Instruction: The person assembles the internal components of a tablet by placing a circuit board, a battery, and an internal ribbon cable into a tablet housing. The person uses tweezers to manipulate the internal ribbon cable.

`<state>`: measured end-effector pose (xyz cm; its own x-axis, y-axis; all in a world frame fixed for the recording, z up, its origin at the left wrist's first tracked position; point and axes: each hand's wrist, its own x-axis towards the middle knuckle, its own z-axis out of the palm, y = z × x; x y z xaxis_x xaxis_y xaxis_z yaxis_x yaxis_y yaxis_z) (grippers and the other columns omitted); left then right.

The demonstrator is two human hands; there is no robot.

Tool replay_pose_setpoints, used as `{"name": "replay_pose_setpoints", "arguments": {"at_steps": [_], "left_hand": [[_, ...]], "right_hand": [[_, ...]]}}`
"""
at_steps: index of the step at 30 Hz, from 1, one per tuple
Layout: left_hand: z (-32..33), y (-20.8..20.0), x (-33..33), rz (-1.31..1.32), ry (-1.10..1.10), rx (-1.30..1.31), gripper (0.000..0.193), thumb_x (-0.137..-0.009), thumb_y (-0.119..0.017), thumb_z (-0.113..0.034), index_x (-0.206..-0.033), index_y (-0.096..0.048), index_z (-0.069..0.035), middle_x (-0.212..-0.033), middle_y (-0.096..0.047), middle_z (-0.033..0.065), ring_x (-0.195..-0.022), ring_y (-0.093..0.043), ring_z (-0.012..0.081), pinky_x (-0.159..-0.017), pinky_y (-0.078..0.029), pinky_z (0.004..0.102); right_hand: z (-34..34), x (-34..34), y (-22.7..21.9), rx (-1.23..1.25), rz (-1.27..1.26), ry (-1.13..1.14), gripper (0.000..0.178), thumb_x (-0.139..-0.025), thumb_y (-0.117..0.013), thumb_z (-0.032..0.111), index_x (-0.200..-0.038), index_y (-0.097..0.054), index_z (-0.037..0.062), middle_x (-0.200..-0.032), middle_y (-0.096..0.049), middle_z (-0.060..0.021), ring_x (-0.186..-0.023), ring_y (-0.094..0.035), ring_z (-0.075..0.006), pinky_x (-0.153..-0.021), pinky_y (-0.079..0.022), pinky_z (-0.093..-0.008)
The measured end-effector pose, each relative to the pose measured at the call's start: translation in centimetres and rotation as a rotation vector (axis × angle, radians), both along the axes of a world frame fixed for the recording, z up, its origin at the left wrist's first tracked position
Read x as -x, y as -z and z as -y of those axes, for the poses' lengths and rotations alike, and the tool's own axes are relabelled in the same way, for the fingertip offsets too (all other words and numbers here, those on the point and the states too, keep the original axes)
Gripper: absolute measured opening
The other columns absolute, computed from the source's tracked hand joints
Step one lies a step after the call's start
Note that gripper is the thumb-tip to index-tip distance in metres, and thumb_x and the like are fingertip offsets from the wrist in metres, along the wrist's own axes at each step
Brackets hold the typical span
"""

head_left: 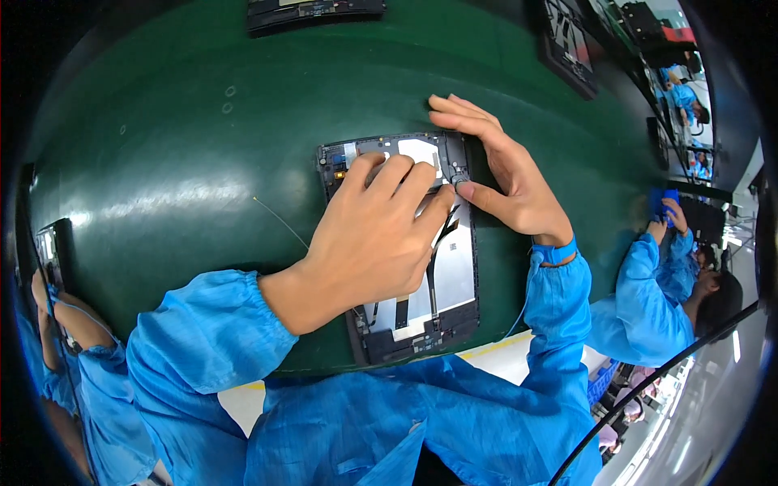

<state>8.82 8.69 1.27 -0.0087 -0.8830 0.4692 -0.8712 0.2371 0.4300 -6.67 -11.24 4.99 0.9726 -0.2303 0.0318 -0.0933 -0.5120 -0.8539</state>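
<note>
An opened tablet (458, 267) lies on the green table, its back off and inner parts showing: silver plates, dark flat cables and a black frame. Bent over its middle, my left hand (377, 223) has curled fingers brought together near the right side; what they hold, if anything, is hidden. A black flat cable (433, 279) runs up beneath those fingertips. My right hand (515, 174) rests at the tablet's upper right edge, fingers stretched out and thumb tip on a small greyish part there. From under my left wrist a thin pale wire (279, 217) sticks out leftward.
At the far edge of the green table (186, 154) lies another opened device (316, 14), and one more (567, 44) sits far right. A blue wrist strap (555, 253) with a cord circles my right wrist. Co-workers in blue sleeves sit on the right (648, 283) and left (105, 397).
</note>
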Motion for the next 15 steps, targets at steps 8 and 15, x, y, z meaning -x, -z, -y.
{"name": "replay_pose_setpoints", "arguments": {"at_steps": [8,15], "left_hand": [[0.11,-0.11,0.12,0.017,0.005,-0.03,0.062,-0.068,-0.074,-0.015,-0.13,-0.076,-0.003,-0.122,-0.061,0.0159,-0.116,-0.058,0.0373,-0.102,-0.045,0.0524],[-0.08,0.01,0.29,0.033,0.0,0.007,0.062,-0.067,-0.073,-0.015,-0.128,-0.077,-0.002,-0.12,-0.062,0.0158,-0.116,-0.059,0.0366,-0.101,-0.045,0.0523]], "right_hand": [[0.31,0.29,0.52,-0.031,-0.002,0.025,0.077,-0.077,-0.075,-0.009,-0.151,-0.064,0.0079,-0.161,-0.058,-0.0109,-0.165,-0.03,-0.0366,-0.136,-0.022,-0.0519],[0.18,0.35,0.55,-0.151,-0.018,0.057,0.069,-0.08,-0.072,-0.011,-0.147,-0.067,0.006,-0.156,-0.062,-0.009,-0.166,-0.028,-0.0346,-0.135,-0.023,-0.0499]]}}
